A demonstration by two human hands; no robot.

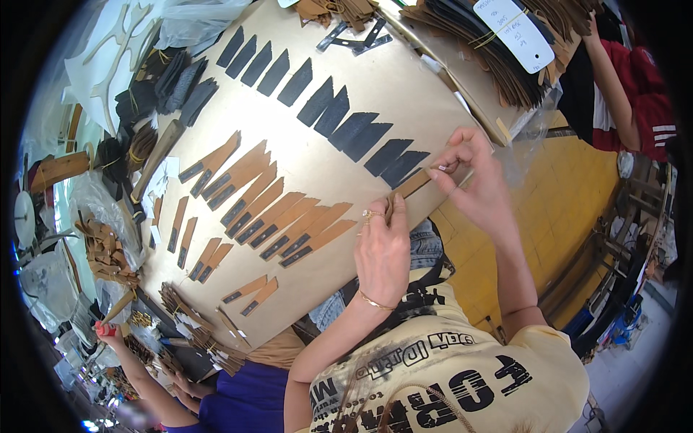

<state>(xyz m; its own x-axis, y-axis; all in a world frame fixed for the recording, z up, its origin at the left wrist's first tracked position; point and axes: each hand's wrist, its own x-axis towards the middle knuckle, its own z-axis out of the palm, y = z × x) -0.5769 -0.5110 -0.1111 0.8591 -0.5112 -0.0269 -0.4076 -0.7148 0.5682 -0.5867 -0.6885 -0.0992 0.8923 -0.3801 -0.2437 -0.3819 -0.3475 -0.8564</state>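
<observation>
- Strip, narrow, brown, leather-like (413, 184): one, held between both hands over the near right edge of the table, just beside the end of the black row.
- Left grip (384, 252): thumb and fingers closed on the strip's lower left end; rings and a bracelet worn.
- Right grip (476, 180): thumb and forefinger pinched at the strip's upper right end; a small pale item there, too small to identify.
- Table, covered in smooth tan sheet (310, 160): carries the goods below.
- Black flat pieces with pointed ends (296, 81): one slanting row, several overlapping.
- Brown flat strips with black rectangular ends (256, 203): several groups, left of the strip, many overlapping.
- Black angular pieces with small holes (374, 34): at the far edge.
- Dark brown strips, thick banded bundle (498, 79): upper right, white tag (514, 35) on top.
- Co-worker in purple-blue top (249, 400): lower left.
- Co-worker in red garment (650, 108): upper right.
</observation>
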